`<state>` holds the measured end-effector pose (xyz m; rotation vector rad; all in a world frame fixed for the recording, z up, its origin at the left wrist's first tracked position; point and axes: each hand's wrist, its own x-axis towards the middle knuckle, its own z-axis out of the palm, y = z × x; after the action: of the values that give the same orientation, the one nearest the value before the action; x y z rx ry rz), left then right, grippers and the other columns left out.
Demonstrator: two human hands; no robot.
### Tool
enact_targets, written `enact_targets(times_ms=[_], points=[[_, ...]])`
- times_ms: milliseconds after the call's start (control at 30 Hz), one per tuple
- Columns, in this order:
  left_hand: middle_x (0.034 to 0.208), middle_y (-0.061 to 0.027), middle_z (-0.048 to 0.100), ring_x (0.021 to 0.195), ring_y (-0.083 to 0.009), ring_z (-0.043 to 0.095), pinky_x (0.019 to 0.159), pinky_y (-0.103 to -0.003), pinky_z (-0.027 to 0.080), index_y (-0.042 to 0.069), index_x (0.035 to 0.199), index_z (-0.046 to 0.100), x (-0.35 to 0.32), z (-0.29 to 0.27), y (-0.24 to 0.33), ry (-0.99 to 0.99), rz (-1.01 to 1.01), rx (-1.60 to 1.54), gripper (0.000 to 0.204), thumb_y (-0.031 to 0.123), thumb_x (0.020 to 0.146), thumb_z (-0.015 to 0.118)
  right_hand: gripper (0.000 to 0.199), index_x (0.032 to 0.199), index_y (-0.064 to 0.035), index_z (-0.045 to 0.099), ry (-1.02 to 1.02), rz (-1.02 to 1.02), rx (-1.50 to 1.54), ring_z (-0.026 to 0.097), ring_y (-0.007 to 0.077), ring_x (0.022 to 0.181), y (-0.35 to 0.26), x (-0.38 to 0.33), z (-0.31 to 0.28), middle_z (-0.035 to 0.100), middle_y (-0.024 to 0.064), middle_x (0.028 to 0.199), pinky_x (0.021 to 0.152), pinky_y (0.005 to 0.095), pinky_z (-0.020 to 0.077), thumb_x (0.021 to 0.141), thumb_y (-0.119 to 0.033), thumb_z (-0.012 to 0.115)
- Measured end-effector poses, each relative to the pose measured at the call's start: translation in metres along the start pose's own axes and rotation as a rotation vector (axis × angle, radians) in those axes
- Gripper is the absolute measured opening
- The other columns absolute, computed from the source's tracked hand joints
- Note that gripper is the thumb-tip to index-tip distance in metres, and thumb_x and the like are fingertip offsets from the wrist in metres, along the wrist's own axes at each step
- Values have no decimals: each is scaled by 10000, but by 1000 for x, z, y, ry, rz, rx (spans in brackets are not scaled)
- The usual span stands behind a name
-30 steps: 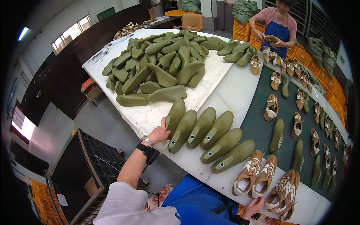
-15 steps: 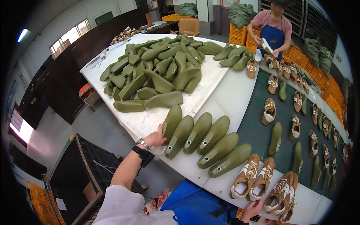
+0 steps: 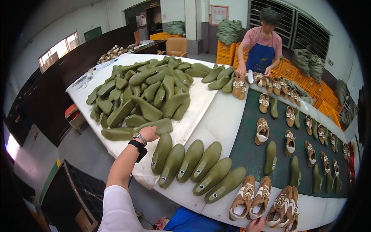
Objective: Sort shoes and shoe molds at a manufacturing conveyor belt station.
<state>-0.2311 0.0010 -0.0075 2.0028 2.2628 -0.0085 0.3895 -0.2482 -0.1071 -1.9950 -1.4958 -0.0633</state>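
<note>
My left hand (image 3: 148,133), with a watch and a black band at the wrist, is at the near edge of a pile of green shoe lasts (image 3: 145,79). Its fingers are bent over one shoe last (image 3: 164,125) lying on its side; the fingertips are partly hidden. Just to its right, several shoe lasts (image 3: 191,160) lie side by side in a slanting row. My right hand (image 3: 256,224) is at the table's near edge, by the heels of a pair of brown and white sneakers (image 3: 260,198). It holds nothing visible, and the frame edge cuts it off.
More sneakers (image 3: 285,207) stand at the near right. Sneakers and lasts are lined up on a dark green surface (image 3: 247,149). Across the table, a person in a blue apron (image 3: 259,58) handles shoes. Orange crates (image 3: 225,53) stand behind. A dark cart (image 3: 71,197) is at the lower left.
My left hand has left the end of the last row and moved away from me to the pile's near edge. The co-worker has lowered a shoe to the table. The view has shifted.
</note>
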Motion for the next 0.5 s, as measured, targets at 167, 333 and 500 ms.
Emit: enact_targets(times_ms=[167, 333, 500], points=[[1257, -162, 470, 1165, -326, 463, 926, -479, 416, 152, 1233, 478, 71, 30, 26, 58, -37, 99, 612, 313, 682, 689, 151, 879, 0, 570, 0, 41, -37, 532, 407, 770, 19, -7, 12, 568, 221, 814, 690, 463, 426, 793, -123, 557], [1280, -159, 417, 1225, -323, 390, 974, -493, 357, 219, 1278, 435, 114, 49, 31, -163, -234, 263, 792, 373, 583, 783, 127, 845, -11, 549, 1, 102, -41, 503, 394, 796, 14, -7, 14, 542, 201, 806, 711, 466, 402, 771, -114, 555], [1277, -171, 393, 1192, -350, 418, 940, -507, 393, 228, 1246, 470, 134, 47, 48, -271, -299, 409, 833, 400, 517, 834, 108, 811, -30, 538, 26, 58, -100, 513, 372, 780, 23, -13, 22, 535, 175, 805, 690, 452, 412, 755, -119, 560]])
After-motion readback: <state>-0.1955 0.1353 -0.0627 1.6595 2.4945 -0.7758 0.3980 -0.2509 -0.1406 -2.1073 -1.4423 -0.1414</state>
